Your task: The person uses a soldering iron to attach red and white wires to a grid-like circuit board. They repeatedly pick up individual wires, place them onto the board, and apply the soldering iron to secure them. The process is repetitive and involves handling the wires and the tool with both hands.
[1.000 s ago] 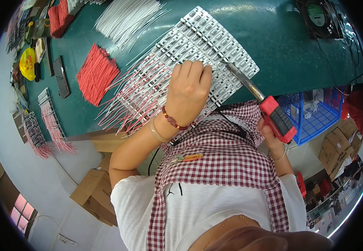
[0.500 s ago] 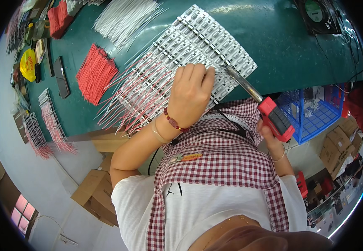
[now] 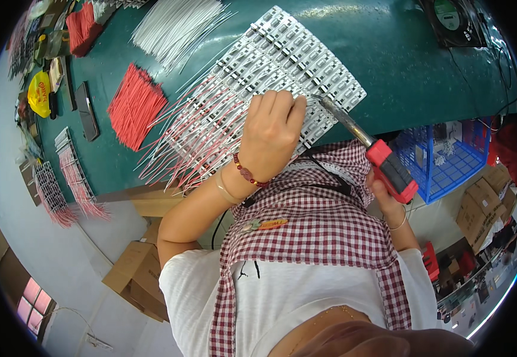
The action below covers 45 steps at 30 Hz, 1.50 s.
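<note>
Two wired strips, one here and one beside it, lie at the left edge of the counter, their wire ends overhanging. Behind them are one yellow bag and one dark phone. Two masses of red wire follow: a rear bundle and a nearer flat pile. One white wire pile lies at the rear.

One panel of white boards lies obliquely at the counter's near edge; red and white wires extend from its left portion, too many to count. Compared with one second earlier, the panel sits slightly farther left.

The left hand covers the panel's middle. Its fingers are curled downward and bunched; the fingertips are hidden, so whether they grip a wire cannot be told.

One red-and-black hand tool points its metal barrel at the panel; its tip is now closer to the left fingers than one second earlier. The right hand, partly hidden by the handle, has its fingers closed around the grip. One blue crate stands right of the tool.
</note>
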Tool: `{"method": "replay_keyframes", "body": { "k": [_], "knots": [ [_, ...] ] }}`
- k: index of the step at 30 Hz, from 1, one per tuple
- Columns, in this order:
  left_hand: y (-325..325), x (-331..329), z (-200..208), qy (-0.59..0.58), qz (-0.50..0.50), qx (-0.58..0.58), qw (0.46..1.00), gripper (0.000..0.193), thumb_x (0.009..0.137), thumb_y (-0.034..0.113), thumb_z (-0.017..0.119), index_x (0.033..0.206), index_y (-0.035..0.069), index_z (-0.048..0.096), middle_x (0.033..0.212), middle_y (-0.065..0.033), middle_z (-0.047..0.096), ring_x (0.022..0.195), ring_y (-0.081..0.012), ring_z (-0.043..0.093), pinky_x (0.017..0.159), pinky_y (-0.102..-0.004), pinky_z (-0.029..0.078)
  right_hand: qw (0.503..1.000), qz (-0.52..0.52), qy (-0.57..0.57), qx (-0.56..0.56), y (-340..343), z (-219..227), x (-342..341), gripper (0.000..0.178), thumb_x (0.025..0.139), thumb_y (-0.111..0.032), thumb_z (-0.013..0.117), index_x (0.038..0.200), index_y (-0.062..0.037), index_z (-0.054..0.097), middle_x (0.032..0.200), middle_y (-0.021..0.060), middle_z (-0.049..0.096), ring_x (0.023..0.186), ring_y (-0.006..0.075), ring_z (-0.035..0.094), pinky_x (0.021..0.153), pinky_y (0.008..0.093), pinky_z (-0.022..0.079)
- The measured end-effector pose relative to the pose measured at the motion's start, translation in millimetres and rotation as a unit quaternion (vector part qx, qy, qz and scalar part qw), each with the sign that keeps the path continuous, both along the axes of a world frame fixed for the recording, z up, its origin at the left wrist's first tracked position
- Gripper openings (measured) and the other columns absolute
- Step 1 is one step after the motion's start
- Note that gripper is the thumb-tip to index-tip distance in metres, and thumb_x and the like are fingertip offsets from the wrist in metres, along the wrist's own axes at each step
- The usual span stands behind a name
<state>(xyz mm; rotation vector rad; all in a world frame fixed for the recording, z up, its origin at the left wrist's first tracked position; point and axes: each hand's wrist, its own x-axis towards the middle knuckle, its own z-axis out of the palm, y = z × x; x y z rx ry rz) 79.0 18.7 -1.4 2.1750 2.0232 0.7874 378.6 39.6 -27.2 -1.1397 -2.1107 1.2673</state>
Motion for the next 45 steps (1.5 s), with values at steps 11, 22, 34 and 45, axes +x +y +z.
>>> {"method": "replay_keyframes", "body": {
  "k": [11, 22, 34, 45],
  "knots": [
    [-1, -2, -2, 0.003, -0.007, 0.009, 1.0, 0.028, 0.072, 0.0, 0.061, 0.099, 0.001, 0.067, 0.076, -0.0057, 0.047, 0.07, -0.021, 0.049, 0.065, -0.0346, 0.039, 0.999, -0.017, 0.018, -0.039, -3, -1, 8, 0.022, 0.072, -0.006, 0.07, 0.092, 0.0005, 0.067, 0.087, 0.0156, 0.066, 0.066, 0.0277, 0.064, 0.057, 0.0339, 0.049],
    [1, -1, -3, 0.003, -0.009, 0.019, 1.0, 0.026, 0.073, 0.0, 0.061, 0.098, 0.001, 0.067, 0.076, -0.006, 0.046, 0.07, -0.0217, 0.049, 0.065, -0.0349, 0.039, 0.997, -0.016, 0.021, -0.075, -1, 4, -1, 0.022, 0.077, -0.017, 0.069, 0.091, -0.0002, 0.066, 0.082, 0.012, 0.064, 0.063, 0.024, 0.062, 0.056, 0.0328, 0.048],
    [2, 1, -3, 0.032, -0.005, 0.013, 0.999, 0.024, 0.074, 0.002, 0.061, 0.097, 0.0, 0.065, 0.076, -0.0062, 0.046, 0.072, -0.0221, 0.05, 0.067, -0.035, 0.039, 0.996, -0.019, 0.049, -0.073, -3, -1, 8, 0.021, 0.079, -0.017, 0.069, 0.092, -0.0005, 0.067, 0.083, 0.013, 0.065, 0.064, 0.0252, 0.063, 0.056, 0.0337, 0.048],
    [1, 2, 3, 0.037, -0.002, 0.041, 0.998, 0.027, 0.071, 0.001, 0.061, 0.097, 0.002, 0.065, 0.078, -0.0054, 0.048, 0.074, -0.0221, 0.05, 0.069, -0.0344, 0.038, 0.994, -0.038, 0.046, -0.092, -12, -5, 19, 0.022, 0.08, -0.016, 0.07, 0.094, 0.0002, 0.067, 0.083, 0.0136, 0.065, 0.069, 0.0278, 0.063, 0.06, 0.0345, 0.049]
  ]
}}
